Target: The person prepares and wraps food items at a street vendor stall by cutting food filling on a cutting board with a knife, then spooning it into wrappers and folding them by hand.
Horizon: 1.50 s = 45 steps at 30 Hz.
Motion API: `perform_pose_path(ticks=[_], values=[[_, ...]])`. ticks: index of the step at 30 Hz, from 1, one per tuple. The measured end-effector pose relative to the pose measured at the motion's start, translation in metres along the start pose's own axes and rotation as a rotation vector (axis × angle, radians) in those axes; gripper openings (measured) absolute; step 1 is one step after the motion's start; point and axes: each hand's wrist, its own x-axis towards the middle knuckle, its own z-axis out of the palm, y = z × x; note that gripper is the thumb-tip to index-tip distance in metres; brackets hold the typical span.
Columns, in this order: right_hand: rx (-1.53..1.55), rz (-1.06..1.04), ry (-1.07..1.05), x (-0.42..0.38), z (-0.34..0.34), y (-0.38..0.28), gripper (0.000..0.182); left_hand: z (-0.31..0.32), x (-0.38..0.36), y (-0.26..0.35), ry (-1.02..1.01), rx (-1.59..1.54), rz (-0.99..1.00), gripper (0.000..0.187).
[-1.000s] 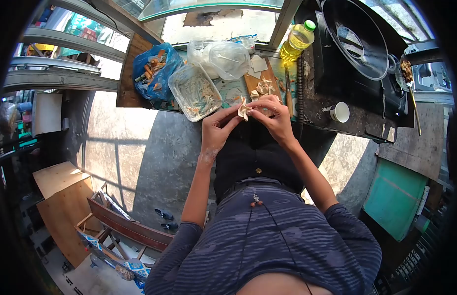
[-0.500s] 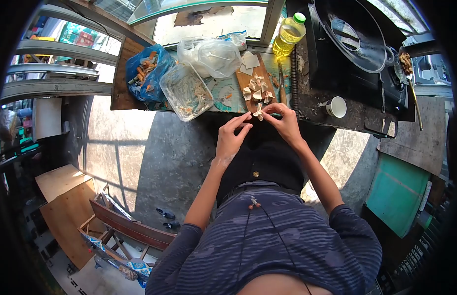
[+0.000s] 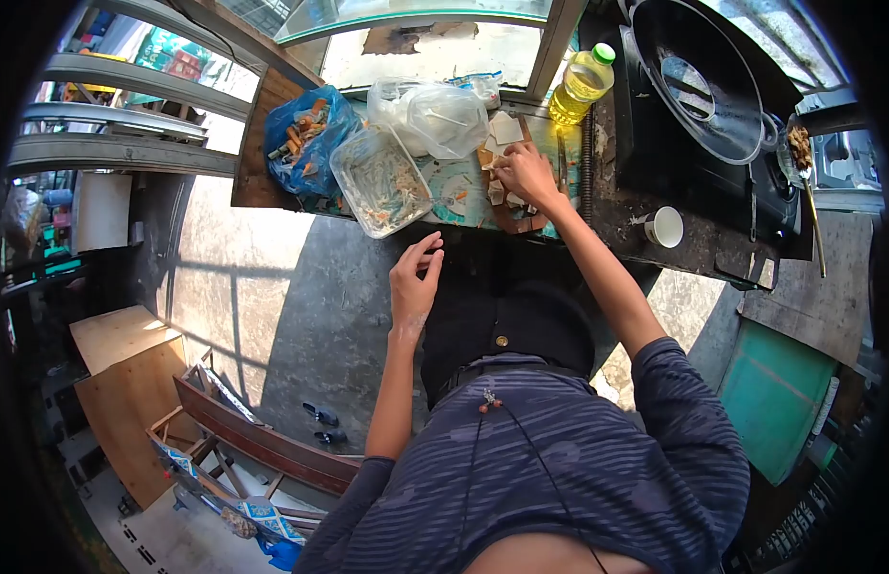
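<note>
My right hand reaches over the wooden board, fingertips pinched together at a folded wonton among the others; the hand covers much of it. Several pale folded wontons lie on the board, partly hidden by that hand. Square wrappers rest at the board's far end. Low in front of the counter edge, my left hand hangs in the air, holding nothing, its fingers loosely bent and apart. A clear plastic tub with filling remnants stands on the counter beyond my left hand.
A blue bag of scraps sits at the left, beside clear plastic packaging. An oil bottle, a knife, a paper cup and a large pan on the stove are to the right.
My hands have separated. The right hand has moved away from me onto the board with the wonton; the left has drawn back toward me and left, and the view has shifted slightly.
</note>
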Motion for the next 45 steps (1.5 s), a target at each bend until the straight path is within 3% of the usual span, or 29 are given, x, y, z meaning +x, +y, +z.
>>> perform_pose_path(ticks=[2,6,9,13,17,27,30,33,37,41,45], values=[[-0.072,-0.005,-0.083,0.01,0.004,0.007,0.021,-0.004,-0.003,-0.003,0.02,0.014,-0.028,0.029],[-0.176,-0.111,-0.051,0.024,-0.02,0.006,0.025,-0.009,-0.011,-0.01,0.063,0.005,-0.078,0.025],[-0.035,0.007,-0.046,0.045,-0.027,0.02,0.028,-0.015,-0.013,-0.012,0.077,0.024,-0.097,0.025],[-0.031,0.066,0.057,0.06,-0.012,0.048,0.029,-0.021,-0.012,-0.013,0.109,0.018,-0.113,0.025],[-0.068,0.115,0.028,0.064,-0.002,0.047,0.033,-0.026,-0.009,-0.012,0.12,0.024,-0.121,0.024],[0.19,0.292,0.071,0.065,-0.004,0.046,0.018,-0.049,0.003,-0.018,0.074,0.041,-0.104,0.026],[0.272,0.231,0.023,0.07,-0.008,0.04,0.024,-0.061,0.012,-0.022,0.04,0.046,-0.088,0.027],[-0.135,0.026,0.099,0.066,-0.002,0.028,0.033,-0.077,0.023,-0.025,0.018,0.049,-0.07,0.027],[-0.134,0.115,0.04,0.067,0.006,0.026,0.037,-0.101,0.036,-0.032,0.044,0.047,-0.019,0.022],[-0.051,0.215,0.051,0.07,0.011,0.03,0.026,-0.131,0.05,-0.043,0.06,0.036,0.018,0.022],[0.21,0.42,0.264,0.058,0.0,0.019,0.033,-0.16,0.059,-0.056,0.06,-0.008,-0.008,0.023]])
